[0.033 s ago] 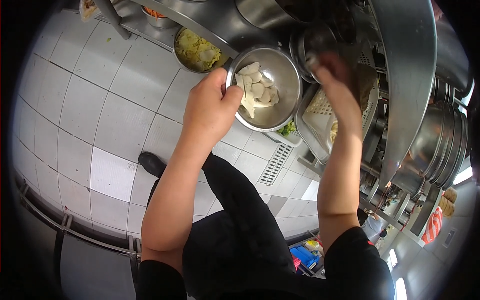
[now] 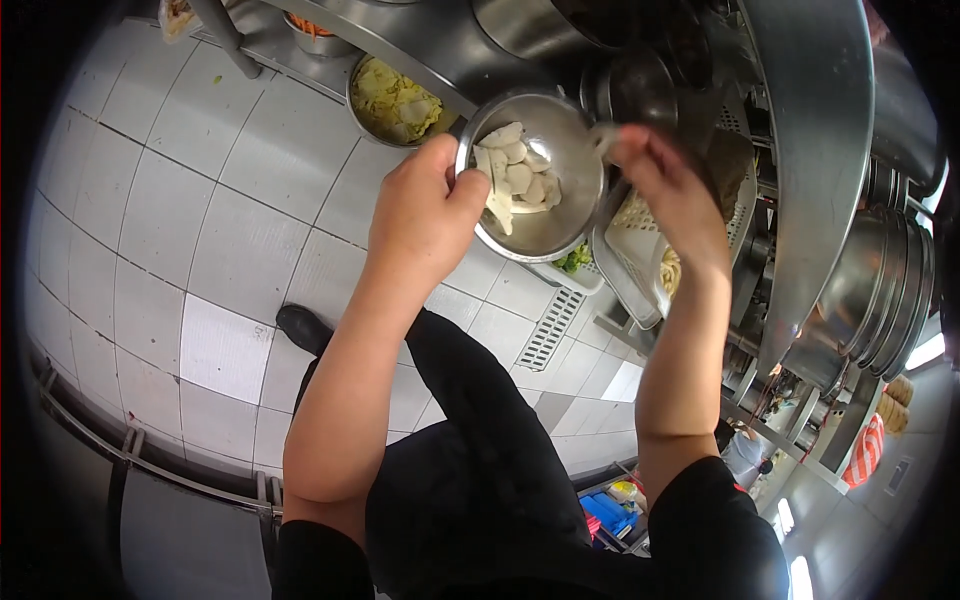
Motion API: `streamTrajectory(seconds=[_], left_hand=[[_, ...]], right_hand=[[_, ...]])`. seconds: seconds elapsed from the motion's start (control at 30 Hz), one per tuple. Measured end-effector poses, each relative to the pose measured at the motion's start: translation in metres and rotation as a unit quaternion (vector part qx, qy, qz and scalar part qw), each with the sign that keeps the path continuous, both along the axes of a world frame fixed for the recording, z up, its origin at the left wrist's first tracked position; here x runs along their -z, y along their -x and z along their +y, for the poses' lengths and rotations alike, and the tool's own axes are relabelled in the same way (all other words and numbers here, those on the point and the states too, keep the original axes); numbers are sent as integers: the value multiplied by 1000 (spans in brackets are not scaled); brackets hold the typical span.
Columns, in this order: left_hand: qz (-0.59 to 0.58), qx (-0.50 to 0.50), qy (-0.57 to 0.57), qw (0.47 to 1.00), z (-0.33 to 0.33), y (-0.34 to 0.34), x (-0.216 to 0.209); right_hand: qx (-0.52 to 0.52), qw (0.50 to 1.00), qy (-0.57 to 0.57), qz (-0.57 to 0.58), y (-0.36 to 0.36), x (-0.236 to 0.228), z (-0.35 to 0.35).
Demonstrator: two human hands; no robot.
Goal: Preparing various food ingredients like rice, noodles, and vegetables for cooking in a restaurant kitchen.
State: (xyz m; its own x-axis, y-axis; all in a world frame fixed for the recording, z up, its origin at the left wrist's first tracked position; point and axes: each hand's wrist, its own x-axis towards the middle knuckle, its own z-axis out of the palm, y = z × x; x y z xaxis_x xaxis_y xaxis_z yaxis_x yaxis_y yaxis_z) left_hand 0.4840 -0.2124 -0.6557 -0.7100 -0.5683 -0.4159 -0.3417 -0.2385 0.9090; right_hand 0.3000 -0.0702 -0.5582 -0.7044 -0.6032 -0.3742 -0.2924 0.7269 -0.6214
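My left hand (image 2: 428, 205) grips the left rim of a round steel bowl (image 2: 572, 215), its thumb over the edge. The bowl tilts a little and holds several pale white slices (image 2: 518, 180) heaped toward its left side. Over the bowl's right rim, my right hand (image 2: 668, 178) pinches a similar pale piece (image 2: 603, 140) between its fingertips; motion blurs the fingers. Under the right wrist stands a white perforated basket (image 2: 628, 240), with pale noodle-like strips (image 2: 670, 270) showing in it.
A container of chopped yellow-green cabbage (image 2: 395, 100) and a bowl of orange shreds (image 2: 310, 30) stand at the upper left. Green vegetables (image 2: 573, 258) show below the bowl. Along the right runs a curved steel shelf edge (image 2: 815, 150), with stacked steel bowls (image 2: 870, 290) beyond it.
My right hand has shifted left and slightly down toward the bowl, bringing the pale piece over its rim. The left hand and bowl have barely moved.
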Motion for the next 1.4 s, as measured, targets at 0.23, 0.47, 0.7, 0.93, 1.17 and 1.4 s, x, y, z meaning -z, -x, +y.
streamTrajectory(seconds=[0.23,0.47,0.7,0.93,1.17,1.4], left_hand=[[51,-15,-1,999,0,-2,6],[-1,-43,-27,999,1,-38,35],[-37,-56,-21,998,-2,-48,29],[-37,-45,-19,998,0,-49,34],[-50,-29,-35,998,-3,-46,40],[-61,-26,-20,998,-18,-50,24]], right_hand=[[-102,948,-12,300,152,16,-32],[-250,796,-40,549,262,65,-49],[-148,821,-70,547,224,76,-47],[-43,905,137,401,145,61,-50],[64,919,319,223,70,37,-23],[169,855,490,21,12,-12,-51]])
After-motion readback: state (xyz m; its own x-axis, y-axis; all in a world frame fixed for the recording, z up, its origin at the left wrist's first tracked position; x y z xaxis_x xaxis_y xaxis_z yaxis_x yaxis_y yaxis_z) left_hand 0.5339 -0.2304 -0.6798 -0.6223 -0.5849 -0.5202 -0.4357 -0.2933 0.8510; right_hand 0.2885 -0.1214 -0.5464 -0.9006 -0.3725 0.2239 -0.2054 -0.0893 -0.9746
